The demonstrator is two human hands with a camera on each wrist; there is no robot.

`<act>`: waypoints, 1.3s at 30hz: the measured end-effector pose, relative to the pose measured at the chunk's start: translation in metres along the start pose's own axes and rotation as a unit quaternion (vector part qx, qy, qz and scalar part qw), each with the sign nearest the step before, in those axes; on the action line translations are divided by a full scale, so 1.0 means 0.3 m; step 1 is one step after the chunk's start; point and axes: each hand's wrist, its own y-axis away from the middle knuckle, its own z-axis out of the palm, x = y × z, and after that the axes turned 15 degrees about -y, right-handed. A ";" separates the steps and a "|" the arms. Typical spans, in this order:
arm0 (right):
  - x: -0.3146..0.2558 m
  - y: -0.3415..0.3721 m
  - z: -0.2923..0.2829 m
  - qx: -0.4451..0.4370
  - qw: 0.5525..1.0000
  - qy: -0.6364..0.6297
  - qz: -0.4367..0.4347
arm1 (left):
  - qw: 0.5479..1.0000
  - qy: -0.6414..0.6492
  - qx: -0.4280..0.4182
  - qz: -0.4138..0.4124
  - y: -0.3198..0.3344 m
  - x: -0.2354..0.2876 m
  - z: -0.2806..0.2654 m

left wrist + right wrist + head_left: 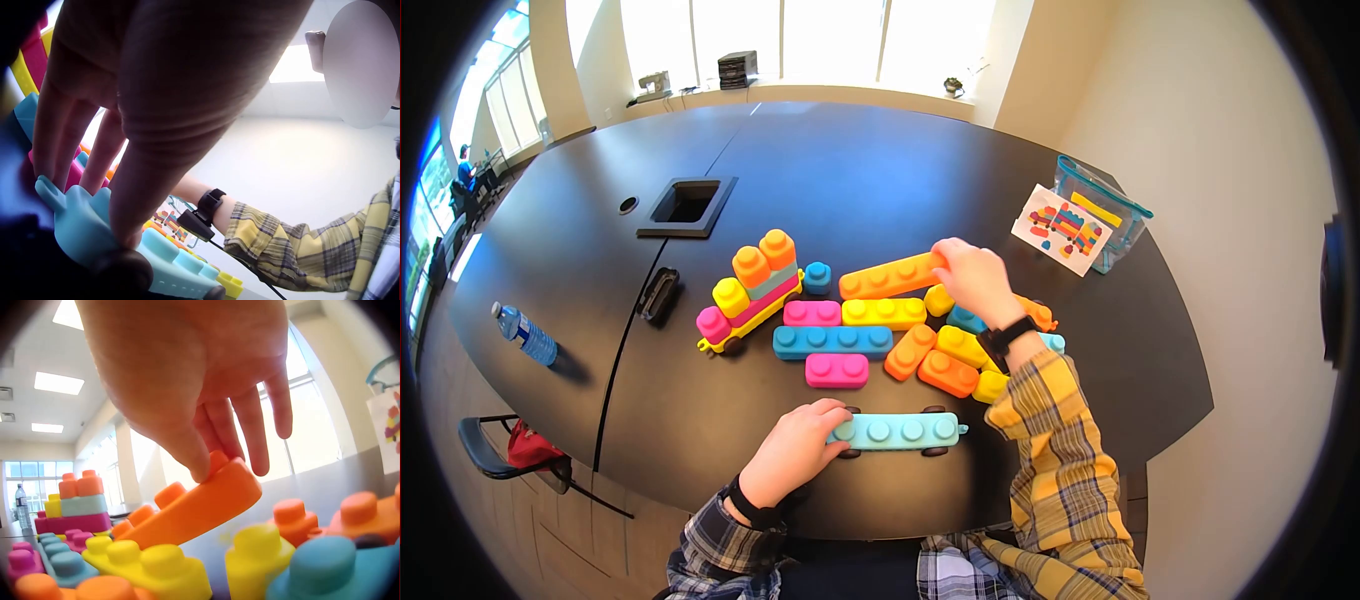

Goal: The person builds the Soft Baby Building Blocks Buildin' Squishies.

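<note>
Left hand [795, 452] pinching pale-blue base [900, 431] near desk's [690, 400] near edge; right hand [978, 285] pinching tilted orange bar [888, 277] farther in. Loose blocks [832, 342] lying between; right sleeve [1065, 470] partly hiding others.

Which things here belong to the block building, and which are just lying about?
Part of it:
light blue wheeled base, in the left hand
long orange block, in the right hand
loose blocks
block-built wagon
picture card, probably

Lying about:
water bottle
small black object

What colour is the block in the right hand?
The block is orange, clearest in right wrist view.
</note>
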 end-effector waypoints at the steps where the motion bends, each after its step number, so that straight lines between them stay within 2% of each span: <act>1: -0.025 0.030 -0.036 0.052 0.998 -0.001 -0.024 | 1.000 -0.001 0.001 0.000 0.000 0.000 0.001; 2: -0.050 0.066 -0.072 0.104 0.994 -0.002 -0.047 | 1.000 0.001 0.000 0.000 0.001 0.002 0.000; 3: -0.076 0.108 -0.107 0.102 0.994 -0.002 -0.045 | 1.000 0.000 0.000 0.002 0.000 0.003 -0.003; 5: -0.126 0.202 -0.171 0.144 0.988 -0.063 -0.008 | 1.000 0.000 -0.001 0.006 0.001 0.000 -0.009; 6: -0.144 0.253 -0.195 0.143 0.988 -0.062 -0.005 | 1.000 -0.005 0.015 0.008 0.002 -0.004 -0.012; 8: -0.182 0.355 -0.231 0.120 0.968 -0.216 0.031 | 0.999 -0.008 0.031 0.010 -0.004 -0.002 -0.020; 10: -0.244 0.450 -0.257 0.111 0.963 -0.243 0.038 | 0.986 0.086 0.137 -0.039 -0.007 0.013 -0.046; 14: -0.281 0.607 -0.213 0.065 0.945 -0.312 0.076 | 0.966 0.140 0.213 -0.052 0.000 0.031 -0.082; 19: -0.302 0.676 -0.124 0.054 0.931 -0.352 0.086 | 0.977 0.161 0.139 -0.028 0.004 0.039 -0.070; 21: -0.305 0.684 -0.102 0.031 0.931 -0.351 0.094 | 0.987 0.106 0.119 -0.014 0.012 0.036 -0.058; 24: -0.301 0.693 -0.077 0.031 0.935 -0.342 0.086 | 0.990 0.099 0.098 -0.027 0.028 0.040 -0.058; 39: -0.287 0.703 -0.036 0.000 0.953 -0.296 0.062 | 0.994 0.074 0.064 -0.051 0.035 0.023 -0.026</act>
